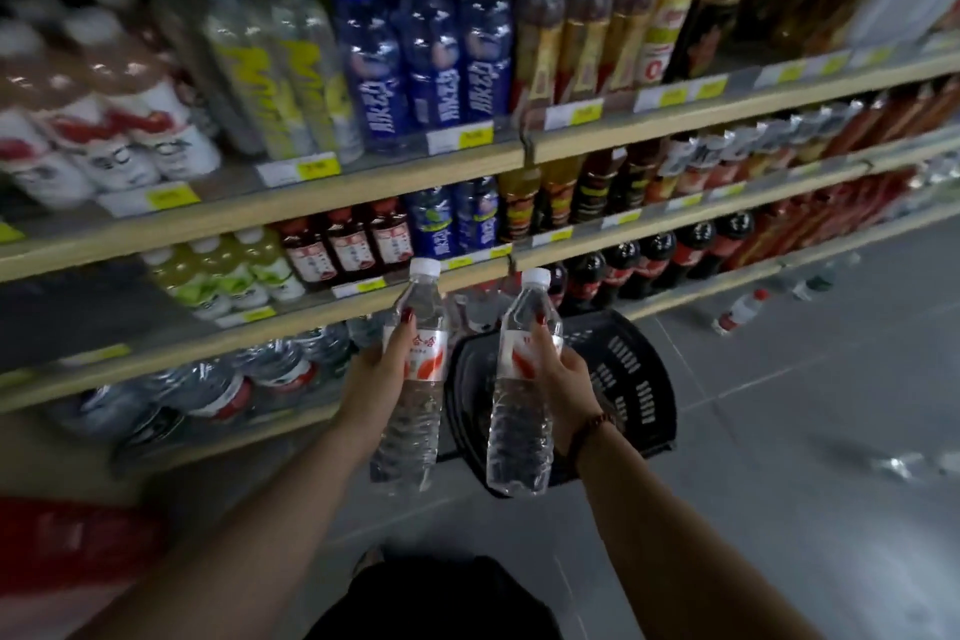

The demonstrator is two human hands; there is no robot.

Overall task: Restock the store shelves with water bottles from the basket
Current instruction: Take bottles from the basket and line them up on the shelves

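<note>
Left hand: your left hand point(382, 374) is wrapped round the left bottle point(410, 431) at its label, thumb on the front, cap up.
Right hand: your right hand point(569, 379) grasps the right bottle point(519, 431) the same way, with the cap leaning a little toward the other bottle.
Bottles: both are in the air, close side by side but apart, over the near rim of the basket point(641, 379) and in front of the shelves.
Basket: it is black and sits on the floor by the shelf foot. You cannot tell what is left inside.
Likely slot: the bottom shelf point(223, 447), where the shelved water point(223, 392) carries matching red labels.
Risk, toppling: that row looks crowded and some bottles seem tilted. Pushing two in at once could knock them over.
Risk, no spare hand: with both hands full, you cannot clear a gap or steady a neighbour.
Risk, crushing: the walls look thin, so a hard squeeze may buckle one and make it slip.
Risk, footing: a floor bottle point(737, 312) lies off to the right, and stepping on it could roll your foot.
Risk, misplacing: the light is dim, so check the label before setting down.
</note>
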